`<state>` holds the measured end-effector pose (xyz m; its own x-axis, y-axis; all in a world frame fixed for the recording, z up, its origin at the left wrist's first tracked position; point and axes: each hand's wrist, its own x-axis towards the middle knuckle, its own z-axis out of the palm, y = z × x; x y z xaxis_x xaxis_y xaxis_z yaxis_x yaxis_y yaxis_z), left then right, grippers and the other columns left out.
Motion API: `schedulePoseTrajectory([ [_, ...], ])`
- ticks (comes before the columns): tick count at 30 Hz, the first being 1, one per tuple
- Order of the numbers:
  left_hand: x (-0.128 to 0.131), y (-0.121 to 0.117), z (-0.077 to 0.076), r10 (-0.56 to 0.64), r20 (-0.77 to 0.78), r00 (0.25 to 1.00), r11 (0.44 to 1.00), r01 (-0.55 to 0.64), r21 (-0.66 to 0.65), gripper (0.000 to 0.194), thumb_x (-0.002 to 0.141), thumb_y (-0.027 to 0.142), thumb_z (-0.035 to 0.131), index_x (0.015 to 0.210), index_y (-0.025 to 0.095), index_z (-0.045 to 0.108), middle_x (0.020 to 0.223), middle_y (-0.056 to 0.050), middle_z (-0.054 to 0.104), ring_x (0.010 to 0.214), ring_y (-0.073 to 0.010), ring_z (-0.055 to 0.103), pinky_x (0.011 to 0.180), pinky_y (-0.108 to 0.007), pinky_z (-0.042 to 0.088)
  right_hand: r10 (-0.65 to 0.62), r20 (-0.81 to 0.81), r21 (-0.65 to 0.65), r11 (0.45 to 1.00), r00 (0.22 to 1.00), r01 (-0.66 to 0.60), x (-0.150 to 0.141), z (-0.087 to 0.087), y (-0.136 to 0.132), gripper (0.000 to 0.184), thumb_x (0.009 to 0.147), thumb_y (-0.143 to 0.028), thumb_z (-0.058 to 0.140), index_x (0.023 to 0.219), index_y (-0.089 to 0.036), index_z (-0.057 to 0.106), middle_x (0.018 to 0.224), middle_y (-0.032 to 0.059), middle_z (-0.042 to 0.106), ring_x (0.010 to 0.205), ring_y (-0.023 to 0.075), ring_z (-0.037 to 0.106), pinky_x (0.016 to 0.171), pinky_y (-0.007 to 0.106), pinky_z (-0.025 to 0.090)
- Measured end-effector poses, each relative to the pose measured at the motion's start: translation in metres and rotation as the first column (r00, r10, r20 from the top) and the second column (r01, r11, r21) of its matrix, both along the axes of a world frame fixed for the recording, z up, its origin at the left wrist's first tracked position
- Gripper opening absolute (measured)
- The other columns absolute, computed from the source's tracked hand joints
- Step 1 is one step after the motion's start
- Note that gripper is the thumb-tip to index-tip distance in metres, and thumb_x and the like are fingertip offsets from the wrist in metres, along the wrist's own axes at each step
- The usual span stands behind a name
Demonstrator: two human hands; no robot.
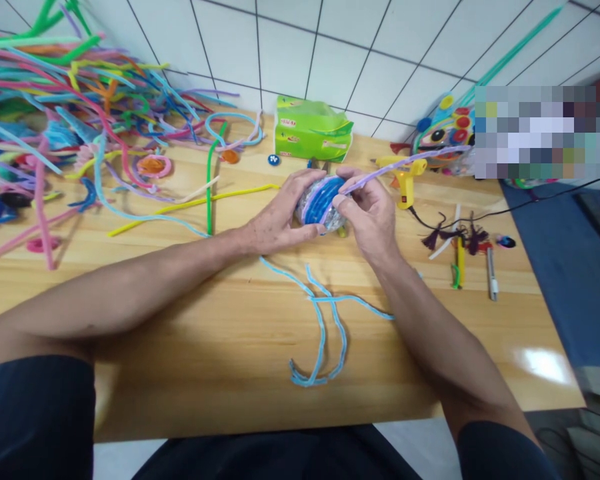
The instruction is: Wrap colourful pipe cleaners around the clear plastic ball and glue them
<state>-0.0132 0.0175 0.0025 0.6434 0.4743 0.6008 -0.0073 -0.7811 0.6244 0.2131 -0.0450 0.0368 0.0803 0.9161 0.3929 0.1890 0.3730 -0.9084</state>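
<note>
My left hand is wrapped round the left side of a rounded, ball-like piece, silvery and bound with blue and purple bands. What lies under the bands I cannot make out. On its right side, my right hand pinches a purple pipe cleaner against it. The pipe cleaner's long free end stretches up to the right, over a yellow glue gun. Below my hands, several light blue pipe cleaners lie crossed and bent on the wooden table.
A big tangle of coloured pipe cleaners covers the left. Behind my hands stands a green tissue pack, with a blue button beside it. To the right lie dark tassels, a utility knife and the glue gun's black cord.
</note>
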Motion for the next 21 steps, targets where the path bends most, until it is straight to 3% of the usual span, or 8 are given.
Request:
schedulePoseTrajectory([
  [7, 0.0013, 0.0024, -0.0051, -0.008, 0.024, 1.0, 0.999, 0.007, 0.037, 0.092, 0.104, 0.061, 0.077, 0.178, 0.026, 0.035, 0.176, -0.022, 0.049, 0.17, -0.0407, 0.047, 0.143, -0.062, 0.04, -0.005, 0.013, -0.013, 1.0, 1.0, 0.005, -0.0005, 0.0003, -0.0005, 0.018, 0.087, -0.034, 0.082, 0.101, -0.029, 0.073, 0.135, 0.0027, 0.079, 0.127, 0.0264, 0.073, 0.117, 0.045, 0.059],
  [21, -0.0035, -0.0008, 0.002, 0.007, -0.063, 0.998, 0.999, -0.011, -0.051, 0.098, 0.105, 0.075, 0.068, 0.182, 0.025, 0.033, 0.184, -0.022, 0.044, 0.174, -0.0449, 0.04, 0.147, -0.068, 0.03, -0.006, -0.02, -0.042, 0.999, 1.0, 0.005, -0.0016, 0.0031, -0.0022, 0.02, 0.086, -0.038, 0.085, 0.097, -0.029, 0.071, 0.135, 0.0036, 0.077, 0.12, 0.0257, 0.074, 0.115, 0.045, 0.061],
])
